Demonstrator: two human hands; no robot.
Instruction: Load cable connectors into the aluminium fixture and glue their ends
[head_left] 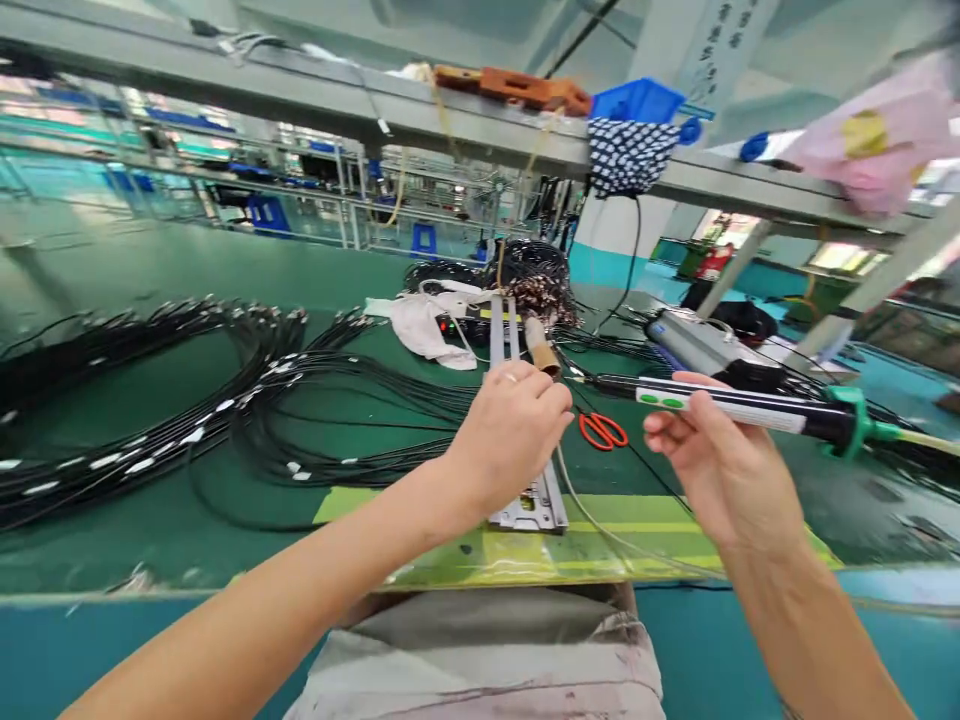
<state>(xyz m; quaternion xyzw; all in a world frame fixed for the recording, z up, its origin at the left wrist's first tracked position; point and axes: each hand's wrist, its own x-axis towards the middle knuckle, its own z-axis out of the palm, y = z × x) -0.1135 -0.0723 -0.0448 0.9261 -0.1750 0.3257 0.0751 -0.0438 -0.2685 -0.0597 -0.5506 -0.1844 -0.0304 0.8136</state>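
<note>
My right hand [720, 455] grips a pen-shaped tool [742, 408], white and black with green buttons and a green collar; its tip points left toward my other hand. My left hand [510, 430] is closed in a pinch just above a long metal rail [501, 345] that lies on the green bench. What the left fingers hold is too small to make out; a thin black wire seems to run from them. A tan cylinder [541, 352] stands just behind the left hand. Orange-handled scissors [602, 430] lie between my hands.
Big bundles of black cables with white tags [187, 420] cover the bench's left half. A white cloth [427, 325] and a coil of dark cables [529, 275] lie at the back. A grey device [694, 340] sits at right. A shelf [300, 90] runs overhead.
</note>
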